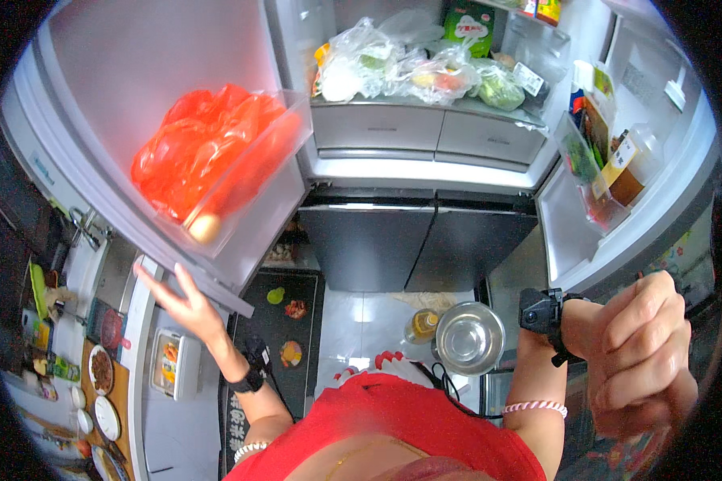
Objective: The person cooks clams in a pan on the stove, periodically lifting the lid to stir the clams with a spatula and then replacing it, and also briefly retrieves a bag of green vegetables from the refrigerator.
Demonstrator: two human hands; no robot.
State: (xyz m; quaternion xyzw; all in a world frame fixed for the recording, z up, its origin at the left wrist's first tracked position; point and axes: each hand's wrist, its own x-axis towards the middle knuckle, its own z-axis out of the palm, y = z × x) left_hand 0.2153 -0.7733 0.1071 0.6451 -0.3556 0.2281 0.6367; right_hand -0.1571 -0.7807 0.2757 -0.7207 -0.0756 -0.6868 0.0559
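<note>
A refrigerator stands with both upper doors swung wide. My left hand (pixel 183 300), fingers spread, is by the lower edge of the left door (pixel 156 240); whether it touches the door is unclear. That door's bin holds a red plastic bag (pixel 210 150) and a round pale item (pixel 204 228). My right hand (pixel 638 355) is raised below the right door (pixel 626 258), its fingers curled; what is inside them, if anything, cannot be seen. Bottles and packets, one a bottle with a yellow label (pixel 620 165), fill the right door's bin. Bagged vegetables (pixel 397 66) lie on the glass shelf.
On the floor are a metal pot (pixel 469 340), an oil bottle (pixel 422 326) and a dark mat (pixel 277 361). Dark lower doors (pixel 367 246) are closed. To the left, a counter (pixel 135 373) bears plates and bowls beside a sink (pixel 115 270); a white lidded container (pixel 174 364) sits nearby.
</note>
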